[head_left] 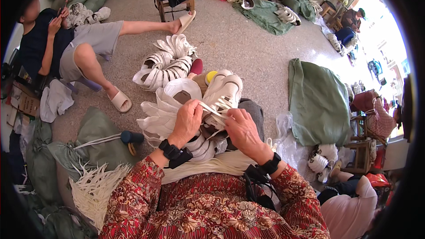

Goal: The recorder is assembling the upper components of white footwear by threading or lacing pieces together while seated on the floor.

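Observation:
A cream shoelace (211, 111) stretches between my two hands over a white shoe (229, 87). My left hand (189, 118) pinches the lace on one side. On the other side my right hand (242, 128) has its fingers closed on the lace near the shoe's eyelets. Part of the shoe lies hidden beneath my hands. White shoe uppers (156, 118) are bunched beside my left hand, some below my wrists. Across my lap lies a thick bundle of cream laces (212, 168).
More shoe uppers (166, 64) form a ring on the floor ahead. A seated person (66, 46) stretches a leg across at the left. Green cloth (316, 102) covers floor at the right. Loose laces (97, 190) hang at my left, near a dark blue cylinder (132, 137).

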### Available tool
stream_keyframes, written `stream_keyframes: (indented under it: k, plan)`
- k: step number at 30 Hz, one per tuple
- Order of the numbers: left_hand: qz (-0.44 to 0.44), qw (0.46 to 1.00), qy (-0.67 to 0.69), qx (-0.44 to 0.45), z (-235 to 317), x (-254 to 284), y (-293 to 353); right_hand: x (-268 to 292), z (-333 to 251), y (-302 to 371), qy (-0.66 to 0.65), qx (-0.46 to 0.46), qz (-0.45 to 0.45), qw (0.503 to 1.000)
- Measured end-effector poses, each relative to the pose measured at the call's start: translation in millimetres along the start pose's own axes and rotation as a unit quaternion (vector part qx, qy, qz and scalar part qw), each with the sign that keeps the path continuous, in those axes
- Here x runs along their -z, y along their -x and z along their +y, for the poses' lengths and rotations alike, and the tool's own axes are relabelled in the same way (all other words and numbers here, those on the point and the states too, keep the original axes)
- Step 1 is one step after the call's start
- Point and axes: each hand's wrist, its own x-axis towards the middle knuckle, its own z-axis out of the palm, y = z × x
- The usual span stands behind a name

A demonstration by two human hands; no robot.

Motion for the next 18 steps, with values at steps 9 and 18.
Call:
stream_keyframes:
  k: [9,18]
  plan:
    - [0.065,0.997,0.009,-0.05,13,-2,10,20,10,34,-0.097,-0.068,-0.01,0.993]
    - [-0.077,0.936,-0.253,-0.233,42,-30,34,11,2,38,-0.142,-0.142,0.069,0.977]
